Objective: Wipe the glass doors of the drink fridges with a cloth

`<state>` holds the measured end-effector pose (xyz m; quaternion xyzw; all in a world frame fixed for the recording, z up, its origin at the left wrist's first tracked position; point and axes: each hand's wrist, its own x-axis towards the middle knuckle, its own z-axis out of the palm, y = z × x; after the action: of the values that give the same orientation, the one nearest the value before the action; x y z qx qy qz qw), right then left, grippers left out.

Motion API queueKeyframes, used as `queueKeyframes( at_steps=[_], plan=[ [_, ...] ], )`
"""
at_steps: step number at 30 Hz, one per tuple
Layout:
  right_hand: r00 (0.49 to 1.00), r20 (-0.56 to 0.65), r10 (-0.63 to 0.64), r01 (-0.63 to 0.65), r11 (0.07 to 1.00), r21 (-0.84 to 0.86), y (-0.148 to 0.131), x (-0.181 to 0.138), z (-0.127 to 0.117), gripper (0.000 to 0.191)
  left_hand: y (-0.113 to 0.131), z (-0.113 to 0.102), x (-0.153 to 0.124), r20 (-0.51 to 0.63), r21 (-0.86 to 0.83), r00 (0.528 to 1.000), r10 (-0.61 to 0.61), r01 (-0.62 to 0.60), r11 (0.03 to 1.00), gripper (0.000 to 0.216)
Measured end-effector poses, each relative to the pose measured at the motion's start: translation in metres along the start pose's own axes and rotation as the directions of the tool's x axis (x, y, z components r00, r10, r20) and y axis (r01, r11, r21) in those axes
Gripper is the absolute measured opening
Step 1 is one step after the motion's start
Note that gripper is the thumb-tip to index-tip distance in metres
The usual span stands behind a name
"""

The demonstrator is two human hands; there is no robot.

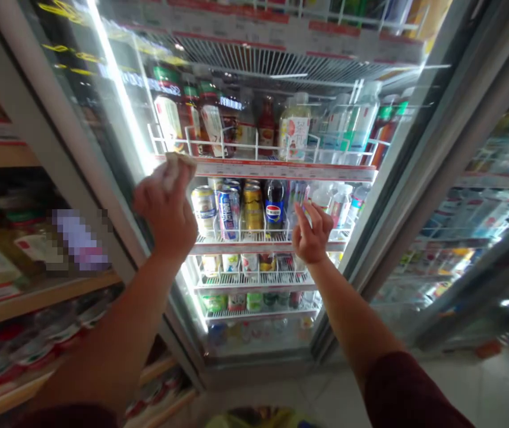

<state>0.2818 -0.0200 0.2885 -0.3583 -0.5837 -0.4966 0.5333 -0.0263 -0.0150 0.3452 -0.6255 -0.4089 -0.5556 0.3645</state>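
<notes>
"What is the left hand (pixel 165 205) doing in the head view?"

"It holds a pale, crumpled cloth (pixel 180 160). The fingers are bent and clamped on it. The cloth is up in front of a tall drinks fridge (pixel 258 364), by the left end of a red and white price strip (pixel 263 171)."

"Is it touching the glass (pixel 230 103)?"

"I can't tell. I see bright letters shining on the glass, up above."

"And the right hand (pixel 312 232)?"

"It is lower, near the right end of the can shelf (pixel 223 247). Its fingers are partly curled. I can't tell if they hold anything. A dark red sleeve (pixel 410 386) covers that arm higher up."

"What sits on that shelf?"

"A silver can (pixel 204 211) is near the left front corner. Next come a blue and silver can (pixel 228 214), a gold can (pixel 253 209) and a Pepsi bottle (pixel 274 205), all along the front edge. The bottle is just left of the right hand."

"What about above?"

"A bottle with a pale drink (pixel 296 131) stands at the front edge of the upper shelf, behind a white wire rail (pixel 240 145)."
</notes>
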Motion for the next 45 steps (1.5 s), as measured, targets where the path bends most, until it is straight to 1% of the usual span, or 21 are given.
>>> queueKeyframes(
  at_steps=[2, 3, 5, 7, 11, 13, 15, 18, 19, 21, 23, 27, 29, 30, 32, 34, 36, 38, 40, 43, 45],
  plan=[
    [1.000, 0.022, 0.017, -0.017, 1.000, -0.005, 0.000, -0.001, 0.000, 0.055, 0.013, 0.004, -0.039, 0.034, -0.023, 0.999, 0.010, -0.010, 1.000, 0.057],
    [0.999, 0.037, 0.026, -0.026, 1.000, -0.011, 0.000, -0.002, 0.001, 0.055, 0.018, 0.006, -0.057, 0.060, -0.036, 0.997, 0.045, -0.043, 0.998, 0.061],
    [0.998, 0.058, 0.035, -0.034, 0.999, -0.017, 0.001, -0.003, 0.001, 0.054, 0.018, 0.007, -0.075, 0.108, -0.054, 0.988, 0.110, -0.104, 0.993, 0.067],
    [0.998, 0.057, 0.028, -0.028, 1.000, -0.014, 0.001, -0.004, 0.001, 0.055, 0.003, 0.004, -0.064, 0.099, -0.045, 0.990, 0.096, -0.092, 0.995, 0.065],
    [0.998, 0.050, 0.028, -0.027, 1.000, -0.015, 0.002, -0.004, 0.001, 0.060, -0.042, -0.004, -0.007, -0.066, -0.013, 0.996, -0.056, 0.056, 0.998, 0.054],
    [0.999, 0.045, 0.029, -0.028, 0.999, -0.016, 0.001, -0.004, 0.001, 0.061, -0.050, -0.004, -0.004, -0.071, -0.028, 0.997, -0.041, 0.040, 0.999, 0.053],
    [0.999, 0.033, 0.021, -0.021, 1.000, 0.008, 0.001, -0.004, 0.002, 0.061, -0.043, -0.002, -0.031, -0.011, -0.034, 1.000, -0.002, 0.002, 0.999, 0.052],
    [0.999, 0.039, 0.030, -0.031, 0.999, 0.029, 0.001, -0.005, 0.002, 0.058, -0.020, 0.002, -0.101, 0.137, -0.004, 0.988, 0.076, -0.076, 0.997, 0.048],
    [0.998, 0.053, 0.038, -0.039, 0.999, 0.018, 0.001, -0.005, 0.002, 0.057, -0.014, 0.002, -0.121, 0.177, -0.006, 0.974, 0.140, -0.141, 0.990, 0.046],
    [0.996, 0.077, 0.049, -0.048, 0.999, -0.013, 0.001, -0.005, 0.002, 0.054, -0.010, 0.002, -0.139, 0.229, -0.011, 0.949, 0.218, -0.221, 0.975, 0.043],
    [0.996, 0.077, 0.045, -0.044, 0.999, -0.019, 0.002, -0.006, 0.002, 0.054, -0.016, 0.001, -0.125, 0.221, 0.006, 0.951, 0.218, -0.225, 0.974, 0.044],
    [0.998, 0.054, 0.042, -0.041, 0.999, -0.020, 0.001, -0.005, 0.002, 0.053, -0.031, -0.002, -0.054, 0.071, 0.037, 0.992, 0.104, -0.106, 0.994, 0.044],
    [0.999, 0.039, 0.028, -0.027, 0.999, -0.028, 0.001, -0.004, 0.002, 0.052, -0.028, 0.000, -0.040, 0.032, 0.010, 0.996, 0.079, -0.079, 0.997, 0.046],
    [0.999, 0.027, 0.017, -0.017, 1.000, -0.026, 0.001, -0.003, 0.002, 0.052, -0.023, 0.001, -0.044, 0.038, -0.005, 0.997, 0.073, -0.073, 0.997, 0.048],
    [1.000, 0.004, 0.001, -0.001, 1.000, -0.012, 0.000, -0.001, 0.001, 0.052, -0.007, 0.004, -0.073, 0.094, -0.028, 0.992, 0.086, -0.083, 0.996, 0.055],
    [1.000, -0.009, -0.001, 0.001, 1.000, -0.001, 0.000, 0.001, 0.000, 0.053, 0.011, 0.006, -0.113, 0.184, -0.063, 0.970, 0.156, -0.147, 0.987, 0.063],
    [1.000, -0.004, 0.006, -0.006, 1.000, 0.000, -0.001, 0.001, -0.001, 0.054, 0.022, 0.007, -0.142, 0.263, -0.106, 0.932, 0.249, -0.229, 0.968, 0.067],
    [1.000, 0.012, 0.006, -0.005, 1.000, -0.022, -0.001, 0.001, -0.001, 0.053, 0.024, 0.007, -0.143, 0.290, -0.120, 0.914, 0.286, -0.261, 0.958, 0.067],
    [1.000, 0.021, 0.006, -0.005, 0.999, -0.046, 0.000, 0.000, 0.000, 0.053, 0.019, 0.007, -0.116, 0.241, -0.100, 0.936, 0.256, -0.238, 0.966, 0.063],
    [0.999, 0.036, 0.024, -0.022, 0.998, -0.052, 0.000, -0.002, 0.001, 0.055, 0.011, 0.009, -0.055, 0.095, -0.085, 0.981, 0.167, -0.159, 0.984, 0.052],
    [0.997, 0.064, 0.042, -0.039, 0.998, -0.041, 0.001, -0.004, 0.001, 0.057, 0.014, 0.012, -0.033, 0.047, -0.086, 0.992, 0.115, -0.111, 0.990, 0.050]
  ],
)
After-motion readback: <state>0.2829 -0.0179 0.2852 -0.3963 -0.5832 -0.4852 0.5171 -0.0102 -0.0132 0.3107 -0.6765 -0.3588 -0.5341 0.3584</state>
